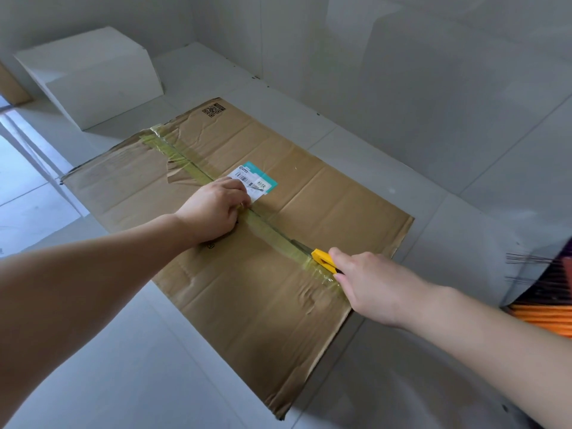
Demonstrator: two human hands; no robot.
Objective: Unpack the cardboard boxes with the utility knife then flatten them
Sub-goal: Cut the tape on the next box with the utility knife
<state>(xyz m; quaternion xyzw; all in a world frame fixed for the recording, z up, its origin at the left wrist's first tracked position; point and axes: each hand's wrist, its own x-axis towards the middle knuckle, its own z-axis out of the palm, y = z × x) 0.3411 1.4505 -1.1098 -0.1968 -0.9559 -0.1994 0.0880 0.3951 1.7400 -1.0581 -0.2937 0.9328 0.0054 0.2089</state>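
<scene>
Edges: I see flattened cardboard box [247, 252] on floor [108, 366], tile all round | right hand [368, 283] fingers grasp utility knife [323, 261], handle hidden | left hand [213, 209] fingers curled, grasp unclear.

I am seeing a pale tiled floor [130, 376] carrying a flattened brown cardboard box [266, 292] lying spread out in the middle, with a white box [93, 75] sitting well apart at the far left.
</scene>
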